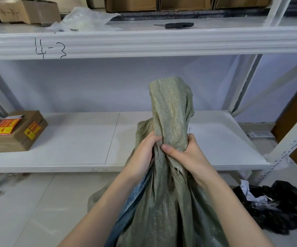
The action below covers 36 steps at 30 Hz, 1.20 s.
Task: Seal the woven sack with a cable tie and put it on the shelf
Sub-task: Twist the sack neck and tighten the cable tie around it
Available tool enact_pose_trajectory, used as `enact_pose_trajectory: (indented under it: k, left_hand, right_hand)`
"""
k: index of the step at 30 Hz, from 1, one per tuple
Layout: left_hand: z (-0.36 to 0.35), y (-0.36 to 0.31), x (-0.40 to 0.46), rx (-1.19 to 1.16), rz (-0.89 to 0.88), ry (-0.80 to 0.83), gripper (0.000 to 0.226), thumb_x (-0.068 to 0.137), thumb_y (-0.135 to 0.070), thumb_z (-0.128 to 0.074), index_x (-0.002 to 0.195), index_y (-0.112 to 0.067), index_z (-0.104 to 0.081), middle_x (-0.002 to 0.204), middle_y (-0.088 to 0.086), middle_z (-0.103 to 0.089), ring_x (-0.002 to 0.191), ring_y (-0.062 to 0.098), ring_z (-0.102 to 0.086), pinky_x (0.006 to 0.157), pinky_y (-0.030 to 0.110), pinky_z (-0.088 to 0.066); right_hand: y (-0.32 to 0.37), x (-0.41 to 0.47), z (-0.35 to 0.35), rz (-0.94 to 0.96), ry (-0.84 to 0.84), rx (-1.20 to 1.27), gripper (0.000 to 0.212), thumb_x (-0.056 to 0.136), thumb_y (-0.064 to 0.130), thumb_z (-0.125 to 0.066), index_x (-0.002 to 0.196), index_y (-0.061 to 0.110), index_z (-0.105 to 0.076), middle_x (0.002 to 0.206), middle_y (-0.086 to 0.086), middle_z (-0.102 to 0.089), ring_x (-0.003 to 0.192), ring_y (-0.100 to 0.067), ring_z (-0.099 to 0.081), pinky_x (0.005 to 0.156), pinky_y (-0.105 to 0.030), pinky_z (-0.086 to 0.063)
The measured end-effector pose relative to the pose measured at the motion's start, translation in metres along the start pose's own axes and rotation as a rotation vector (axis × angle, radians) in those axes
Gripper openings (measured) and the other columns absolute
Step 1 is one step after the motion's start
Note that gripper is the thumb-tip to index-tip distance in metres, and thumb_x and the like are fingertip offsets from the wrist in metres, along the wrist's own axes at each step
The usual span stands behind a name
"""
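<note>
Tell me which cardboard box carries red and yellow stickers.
The small brown cardboard box on the lower white shelf, at left. The boxes on the upper shelf show none.

The lower shelf (73, 143) lies bare across its middle and right, open to reach from the front; a cardboard box (17, 131) with warning stickers blocks its left end. Overhead, the upper shelf's beam (144, 43) (marked 4-3) caps the gap. A black bag heap (272, 209) crowds the floor by the right upright (286, 157)
</note>
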<state>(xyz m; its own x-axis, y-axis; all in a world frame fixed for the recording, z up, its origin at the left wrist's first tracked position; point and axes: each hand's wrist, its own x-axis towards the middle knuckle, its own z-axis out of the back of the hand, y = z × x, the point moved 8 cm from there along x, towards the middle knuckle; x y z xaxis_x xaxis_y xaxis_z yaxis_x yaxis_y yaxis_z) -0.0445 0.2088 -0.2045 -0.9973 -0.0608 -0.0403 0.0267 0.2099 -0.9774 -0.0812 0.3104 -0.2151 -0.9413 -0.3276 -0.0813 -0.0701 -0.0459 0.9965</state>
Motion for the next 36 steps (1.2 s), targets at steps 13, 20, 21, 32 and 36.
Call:
enact_pose_trajectory:
  k: [13, 20, 21, 32, 36]
  left_hand:
    - [0.049, 0.022, -0.007, 0.831, 0.349, -0.218, 0.115, 0.068, -0.084, -0.043, 0.151, -0.020, 0.004, 0.149, 0.006, -0.040, 0.131, 0.026, -0.045, 0.104, 0.033, -0.032]
    - [0.021, -0.004, 0.003, 0.289, -0.077, -0.169, 0.032, 0.081, -0.002, -0.070, 0.111, -0.011, -0.060, 0.102, -0.002, -0.071, 0.088, 0.005, -0.070, 0.074, 0.016, -0.055]
    - [0.022, -0.006, 0.004, 0.270, -0.100, -0.180, 0.028, 0.081, 0.003, -0.068, 0.106, -0.011, -0.063, 0.099, -0.002, -0.072, 0.086, 0.006, -0.071, 0.073, 0.017, -0.056]
    - [0.018, 0.015, 0.003, -0.071, 0.137, -0.170, 0.025, 0.083, -0.022, -0.058, 0.103, -0.007, -0.058, 0.108, 0.015, -0.063, 0.097, 0.023, -0.061, 0.090, 0.036, -0.047]
    - [0.013, -0.004, 0.004, 0.350, -0.159, -0.228, 0.032, 0.092, -0.015, -0.052, 0.121, -0.022, -0.043, 0.122, -0.001, -0.055, 0.113, 0.010, -0.054, 0.095, 0.027, -0.044]
  right_hand:
    - [0.003, 0.005, 0.014, 0.125, -0.133, 0.056, 0.041, 0.074, -0.004, -0.068, 0.094, 0.014, -0.037, 0.089, -0.003, -0.061, 0.078, -0.013, -0.062, 0.073, -0.029, -0.053]
    - [0.004, 0.006, 0.013, 0.169, -0.137, -0.021, 0.043, 0.075, 0.002, -0.070, 0.087, 0.025, -0.036, 0.095, 0.001, -0.057, 0.074, 0.004, -0.061, 0.065, -0.013, -0.049]
    - [0.003, 0.006, 0.013, 0.162, -0.139, -0.045, 0.041, 0.076, 0.006, -0.071, 0.090, 0.022, -0.036, 0.096, 0.001, -0.056, 0.079, 0.002, -0.060, 0.067, -0.016, -0.048]
    - [-0.014, 0.004, 0.003, -0.072, -0.058, 0.026, 0.068, 0.064, 0.036, -0.079, 0.113, 0.014, -0.037, 0.106, 0.001, -0.061, 0.095, -0.014, -0.063, 0.087, -0.035, -0.051]
    - [-0.004, 0.004, 0.010, 0.043, -0.154, 0.073, 0.047, 0.069, 0.004, -0.076, 0.096, 0.017, -0.040, 0.097, -0.006, -0.061, 0.082, -0.013, -0.063, 0.074, -0.030, -0.051]
